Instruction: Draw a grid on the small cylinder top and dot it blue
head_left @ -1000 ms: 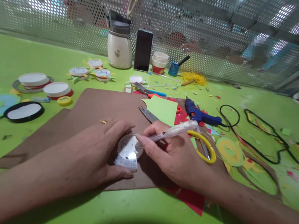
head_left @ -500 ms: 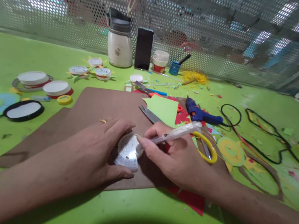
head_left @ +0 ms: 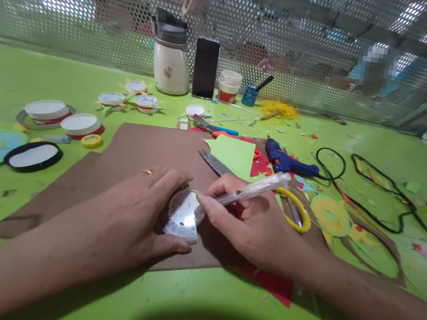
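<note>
My left hand (head_left: 144, 206) curls round a small round white piece, with a clear protractor (head_left: 183, 226) lying over it; thumb and fingers grip the protractor's edges. Between the thumb and fingers of my right hand (head_left: 246, 220) is a whitish, see-through pen (head_left: 255, 189). Its tip end is hidden behind the right fingertips, which rest at the right edge of the white piece. Both hands are over a sheet of brown cardboard (head_left: 142, 148). Scissors with a yellow handle (head_left: 302, 218) lie just beyond my right hand, partly covered by it.
A blue glue gun (head_left: 288, 164) with a black cord lies right of a light green paper (head_left: 234, 155). White and red lids (head_left: 82, 126) and a black ring (head_left: 34, 156) are at left. A jug (head_left: 172, 65) and a phone (head_left: 205, 68) stand at the back.
Both hands keep the same grip and position on the protractor and pen. The whole view has shifted very slightly.
</note>
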The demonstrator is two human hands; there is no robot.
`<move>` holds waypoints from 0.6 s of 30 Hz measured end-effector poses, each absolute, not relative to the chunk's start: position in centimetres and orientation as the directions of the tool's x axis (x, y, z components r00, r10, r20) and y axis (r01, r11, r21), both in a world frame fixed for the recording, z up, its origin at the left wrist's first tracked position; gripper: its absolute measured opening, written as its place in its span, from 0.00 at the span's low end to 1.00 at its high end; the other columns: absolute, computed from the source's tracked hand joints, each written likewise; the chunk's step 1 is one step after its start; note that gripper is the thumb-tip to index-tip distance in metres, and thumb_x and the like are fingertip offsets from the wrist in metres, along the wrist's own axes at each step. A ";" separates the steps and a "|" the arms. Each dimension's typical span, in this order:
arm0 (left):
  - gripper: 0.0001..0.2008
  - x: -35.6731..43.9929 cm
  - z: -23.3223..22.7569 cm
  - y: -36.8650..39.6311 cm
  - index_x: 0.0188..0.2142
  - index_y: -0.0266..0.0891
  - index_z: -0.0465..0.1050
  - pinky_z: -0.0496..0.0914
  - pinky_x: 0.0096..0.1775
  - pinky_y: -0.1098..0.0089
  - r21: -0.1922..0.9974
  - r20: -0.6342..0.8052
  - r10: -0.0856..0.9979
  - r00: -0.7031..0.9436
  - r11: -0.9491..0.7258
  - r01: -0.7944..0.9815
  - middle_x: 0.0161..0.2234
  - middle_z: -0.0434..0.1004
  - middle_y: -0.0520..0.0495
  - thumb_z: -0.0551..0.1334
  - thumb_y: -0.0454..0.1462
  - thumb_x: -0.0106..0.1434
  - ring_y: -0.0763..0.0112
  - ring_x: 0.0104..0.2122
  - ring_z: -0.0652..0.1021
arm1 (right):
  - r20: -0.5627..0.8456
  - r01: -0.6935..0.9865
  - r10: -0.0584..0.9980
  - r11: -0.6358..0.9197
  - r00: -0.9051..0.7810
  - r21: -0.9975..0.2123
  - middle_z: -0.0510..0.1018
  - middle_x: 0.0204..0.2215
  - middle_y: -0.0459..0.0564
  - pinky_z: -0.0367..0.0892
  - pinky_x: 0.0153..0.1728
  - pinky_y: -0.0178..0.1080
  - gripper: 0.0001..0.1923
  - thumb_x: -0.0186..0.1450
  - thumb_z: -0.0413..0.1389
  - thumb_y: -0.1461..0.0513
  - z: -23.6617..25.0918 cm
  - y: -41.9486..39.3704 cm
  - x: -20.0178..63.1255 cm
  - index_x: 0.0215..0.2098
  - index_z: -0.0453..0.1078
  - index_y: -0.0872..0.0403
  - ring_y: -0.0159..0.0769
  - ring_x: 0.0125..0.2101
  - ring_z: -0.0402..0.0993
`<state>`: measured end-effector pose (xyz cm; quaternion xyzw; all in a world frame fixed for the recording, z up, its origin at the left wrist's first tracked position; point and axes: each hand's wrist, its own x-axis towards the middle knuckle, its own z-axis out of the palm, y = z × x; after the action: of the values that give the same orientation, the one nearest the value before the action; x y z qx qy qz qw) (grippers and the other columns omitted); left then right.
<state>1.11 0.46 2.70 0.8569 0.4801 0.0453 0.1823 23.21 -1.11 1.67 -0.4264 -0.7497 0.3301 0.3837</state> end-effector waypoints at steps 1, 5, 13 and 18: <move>0.24 1.1 2.7 0.5 0.51 0.43 0.70 0.68 0.37 0.57 0.354 -0.092 0.835 0.542 -0.481 0.802 0.42 0.79 0.43 0.67 0.52 0.61 0.46 0.42 0.79 | 0.292 0.386 0.892 0.419 -0.344 -0.822 0.77 0.26 0.40 0.67 0.33 0.34 0.09 0.72 0.59 0.59 1.7 -1.1 23.2 0.32 0.71 0.51 0.31 0.28 0.73; 0.23 1.1 2.9 0.5 0.50 0.43 0.70 0.68 0.39 0.55 0.349 -0.108 0.831 0.546 -0.483 0.803 0.44 0.79 0.41 0.66 0.53 0.63 0.46 0.43 0.79 | 0.312 0.386 0.885 0.438 -0.346 -0.812 0.78 0.27 0.41 0.66 0.32 0.35 0.09 0.72 0.59 0.59 1.7 -1.3 23.3 0.32 0.71 0.51 0.31 0.28 0.73; 0.24 1.4 3.1 0.5 0.48 0.43 0.71 0.69 0.41 0.54 0.352 -0.132 0.837 0.531 -0.461 0.814 0.43 0.79 0.41 0.67 0.55 0.60 0.43 0.44 0.79 | 0.292 0.406 0.900 0.411 -0.323 -0.816 0.78 0.25 0.42 0.65 0.32 0.36 0.10 0.71 0.59 0.59 1.7 -1.4 23.2 0.32 0.72 0.51 0.33 0.27 0.73; 0.29 0.8 2.8 0.6 0.55 0.43 0.71 0.71 0.45 0.50 0.385 -0.100 0.841 0.532 -0.461 0.800 0.48 0.81 0.38 0.67 0.56 0.60 0.41 0.48 0.80 | 0.304 0.417 0.896 0.423 -0.323 -0.804 0.78 0.26 0.42 0.66 0.33 0.36 0.10 0.71 0.59 0.58 1.7 -1.3 23.2 0.32 0.72 0.51 0.33 0.28 0.73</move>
<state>0.85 0.63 2.76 0.8530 0.4807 0.0518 0.1963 23.21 -1.32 1.71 -0.4369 -0.7512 0.3122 0.3839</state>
